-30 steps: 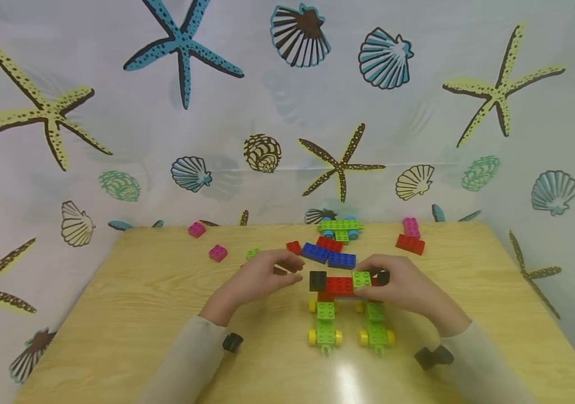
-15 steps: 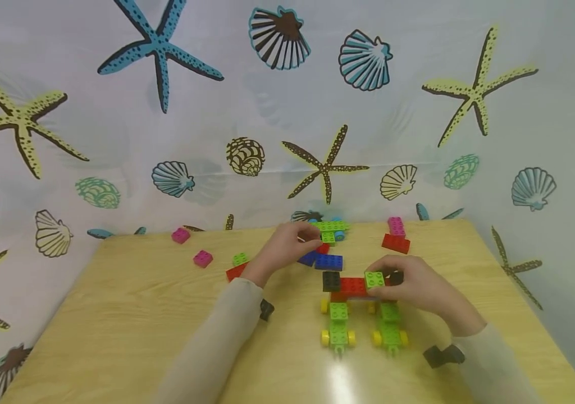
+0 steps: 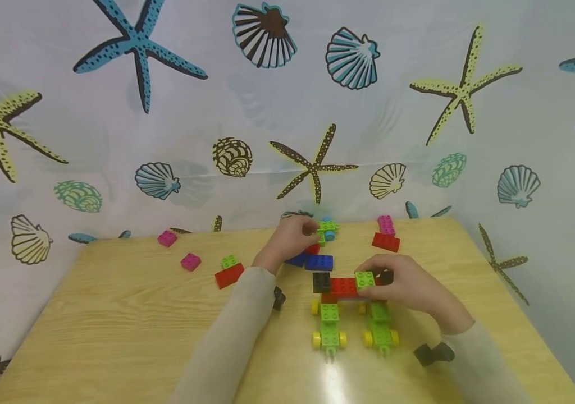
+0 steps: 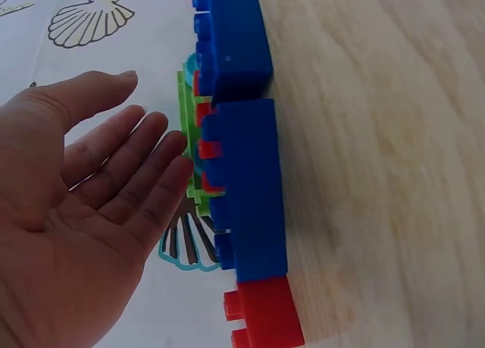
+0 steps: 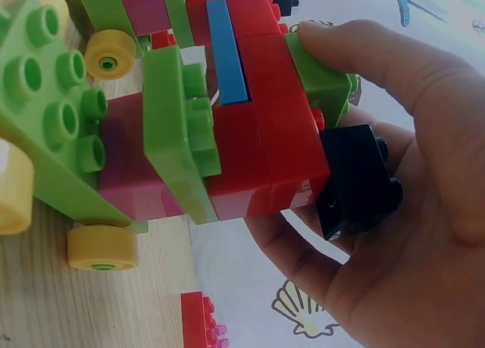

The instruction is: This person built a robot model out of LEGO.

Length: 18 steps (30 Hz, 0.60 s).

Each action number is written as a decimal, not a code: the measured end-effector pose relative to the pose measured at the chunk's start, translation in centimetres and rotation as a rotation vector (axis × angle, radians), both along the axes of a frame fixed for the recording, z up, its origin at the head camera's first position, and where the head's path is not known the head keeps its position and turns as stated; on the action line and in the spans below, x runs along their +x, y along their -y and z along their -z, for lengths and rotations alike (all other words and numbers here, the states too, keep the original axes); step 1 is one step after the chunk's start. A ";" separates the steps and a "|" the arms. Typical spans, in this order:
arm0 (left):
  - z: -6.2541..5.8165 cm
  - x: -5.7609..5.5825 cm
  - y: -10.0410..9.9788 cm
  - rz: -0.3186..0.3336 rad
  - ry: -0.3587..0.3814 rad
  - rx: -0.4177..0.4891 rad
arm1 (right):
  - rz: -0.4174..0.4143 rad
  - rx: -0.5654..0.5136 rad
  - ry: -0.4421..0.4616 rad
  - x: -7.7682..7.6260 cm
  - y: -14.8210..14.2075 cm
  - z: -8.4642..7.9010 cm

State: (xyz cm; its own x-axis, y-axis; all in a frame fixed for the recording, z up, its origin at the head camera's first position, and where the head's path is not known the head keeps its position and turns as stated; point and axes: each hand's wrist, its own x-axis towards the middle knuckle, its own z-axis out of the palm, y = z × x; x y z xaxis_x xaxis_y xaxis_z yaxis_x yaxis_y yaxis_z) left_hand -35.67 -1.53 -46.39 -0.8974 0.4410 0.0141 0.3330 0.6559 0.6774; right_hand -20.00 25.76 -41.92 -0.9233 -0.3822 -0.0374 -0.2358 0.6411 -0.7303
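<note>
My right hand pinches a lime green toy brick on top of a brick build, the thumb against the brick's side in the right wrist view. That build has a long red brick on top, a black brick at its left end and another black brick by the right palm. Below sit two lime green wheeled bases with yellow wheels. Farther back, my left hand reaches over the blue bricks, beside a lime green base with blue wheels; its fingers are loosely extended, holding nothing.
Left on the wooden table lie pink bricks, a red brick and a small green brick. At the back right are a red brick and a pink brick. A patterned cloth stands behind.
My left hand has moved forward from beside the build to above the blue bricks at the back. The right hand keeps its hold on the green brick. The head view has turned slightly right.
</note>
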 end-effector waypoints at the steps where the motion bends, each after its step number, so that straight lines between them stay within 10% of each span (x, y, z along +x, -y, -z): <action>1: 0.0 -0.1 -0.1 -0.002 0.000 -0.017 | 0.001 0.001 -0.001 -0.1 0.0 0.0; 18: 0.1 0.1 -0.5 0.031 -0.035 -0.182 | 0.007 0.005 0.003 0.0 0.0 0.0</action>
State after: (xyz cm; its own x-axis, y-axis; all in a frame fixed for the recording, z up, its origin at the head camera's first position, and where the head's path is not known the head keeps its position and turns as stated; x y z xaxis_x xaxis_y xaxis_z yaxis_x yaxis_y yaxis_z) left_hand -35.55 -1.05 -46.46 -0.8838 0.4664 -0.0372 0.3762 0.7555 0.5364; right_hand -19.96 25.78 -41.89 -0.9260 -0.3753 -0.0416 -0.2293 0.6463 -0.7279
